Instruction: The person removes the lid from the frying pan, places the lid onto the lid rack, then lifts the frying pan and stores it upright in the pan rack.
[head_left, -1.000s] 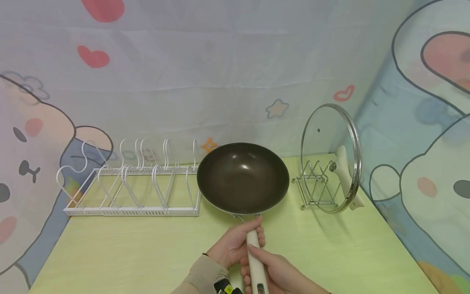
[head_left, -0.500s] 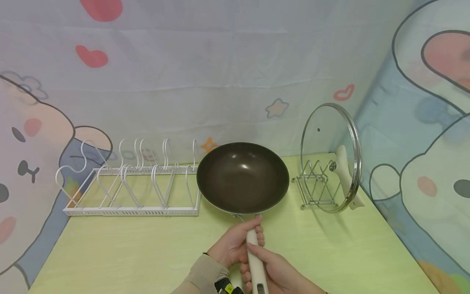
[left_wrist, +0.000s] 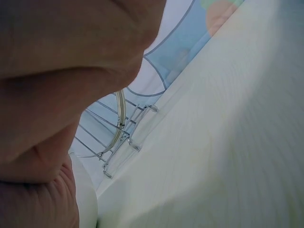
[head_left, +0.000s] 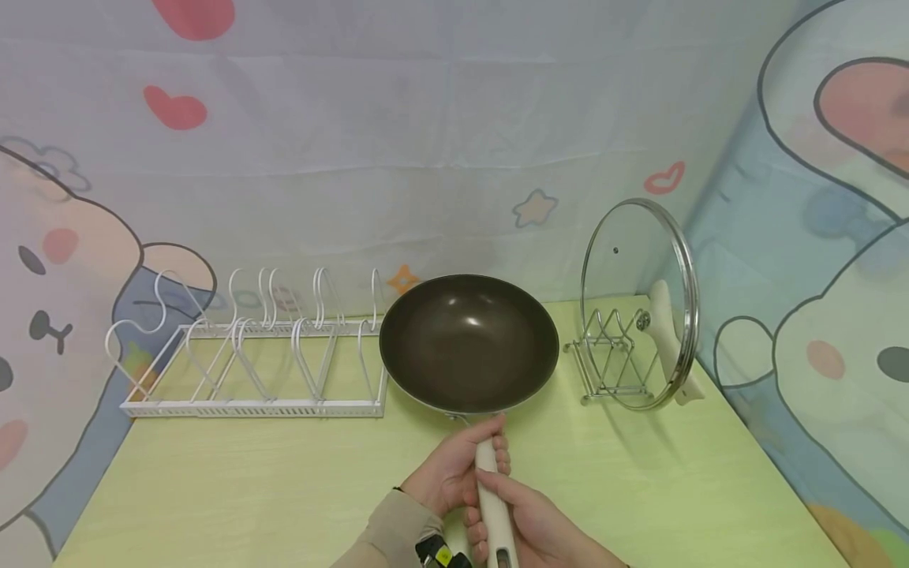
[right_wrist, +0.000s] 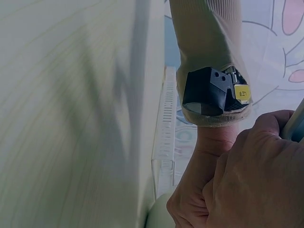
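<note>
A frying pan (head_left: 469, 344) with a dark brown inside and a cream handle (head_left: 495, 513) is at the middle of the table in the head view. My left hand (head_left: 458, 465) grips the handle close to the pan, its thumb lying along the top near the rim. Just behind it, my right hand (head_left: 529, 525) holds the same handle, thumb on top and fingers curled underneath. In the left wrist view the left hand (left_wrist: 61, 95) fills the left side. The right wrist view has the right hand (right_wrist: 259, 175) in front of the left wrist.
Left of the pan stands a white wire rack (head_left: 256, 407) with several upright loops. On the right, a small metal rack (head_left: 614, 390) holds a glass lid (head_left: 687, 300) upright, with its cream knob handle (head_left: 667, 335) facing right. A cartoon-printed cloth (head_left: 440, 158) hangs behind the table (head_left: 270, 481).
Both hands keep their hold on the pan handle, and the pan stays in place. The whole head view has shifted very slightly.
</note>
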The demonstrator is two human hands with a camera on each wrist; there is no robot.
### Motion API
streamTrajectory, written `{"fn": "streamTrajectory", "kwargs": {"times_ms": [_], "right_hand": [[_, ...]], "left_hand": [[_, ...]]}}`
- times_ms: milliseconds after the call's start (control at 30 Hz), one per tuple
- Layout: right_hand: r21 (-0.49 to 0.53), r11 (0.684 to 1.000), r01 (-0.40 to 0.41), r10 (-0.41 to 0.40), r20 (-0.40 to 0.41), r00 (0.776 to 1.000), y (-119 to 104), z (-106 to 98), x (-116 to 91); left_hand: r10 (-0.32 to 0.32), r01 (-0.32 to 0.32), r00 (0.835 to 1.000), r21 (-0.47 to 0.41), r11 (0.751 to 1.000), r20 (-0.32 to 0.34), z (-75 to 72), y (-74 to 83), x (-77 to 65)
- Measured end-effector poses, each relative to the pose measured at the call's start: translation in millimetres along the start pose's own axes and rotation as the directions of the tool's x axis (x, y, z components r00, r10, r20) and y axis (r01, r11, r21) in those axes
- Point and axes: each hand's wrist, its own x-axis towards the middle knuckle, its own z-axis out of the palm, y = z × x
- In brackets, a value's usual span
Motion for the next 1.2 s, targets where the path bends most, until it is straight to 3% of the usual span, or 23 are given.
{"fn": "streamTrajectory", "kwargs": {"times_ms": [667, 900, 1067, 1200], "right_hand": [[0.08, 0.997, 0.013, -0.017, 0.052, 0.998, -3, 0, 5], [0.044, 0.998, 0.035, -0.036, 0.039, 0.999, -1, 2, 9], [0.015, 0.999, 0.039, -0.039, 0.009, 0.999, 1, 3, 11], [0.036, 0.999, 0.031, -0.032, 0.022, 0.999, 1, 5, 12]], "left_hand": [[0.013, -0.012, 1.0, 0.012, 1.0, -0.016, -2.8, 2.9, 3.2], [0.0, 0.0, 1.0, 0.006, 1.0, 0.006, -4.1, 1.8, 4.0], [0.018, -0.017, 0.999, 0.034, 0.999, -0.042, -3.7, 0.8, 5.1], [0.055, -0.04, 0.992, 0.127, 0.991, -0.115, -3.8, -0.5, 5.9]]}}
